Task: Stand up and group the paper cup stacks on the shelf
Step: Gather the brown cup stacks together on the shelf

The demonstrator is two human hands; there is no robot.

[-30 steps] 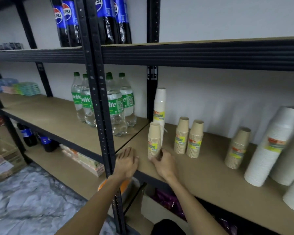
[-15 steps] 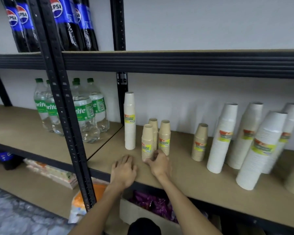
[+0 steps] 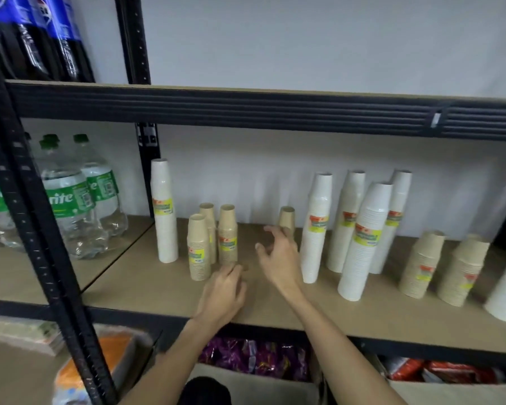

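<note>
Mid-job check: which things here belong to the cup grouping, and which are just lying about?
Job: brown stack trio; lone brown stack; tall white stack; four white stacks; two wide brown stacks.
Lying about: Sprite bottles; Pepsi bottles; purple packets.

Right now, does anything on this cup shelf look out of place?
One tall white cup stack stands alone at left, away from four white stacks. A lone brown stack sits behind the right hand.

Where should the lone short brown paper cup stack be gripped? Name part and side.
Probably grip the lone short brown paper cup stack around its middle, from the front-left with the right hand: it stands upright, and a tall white paper cup stack stands close on its right.
</note>
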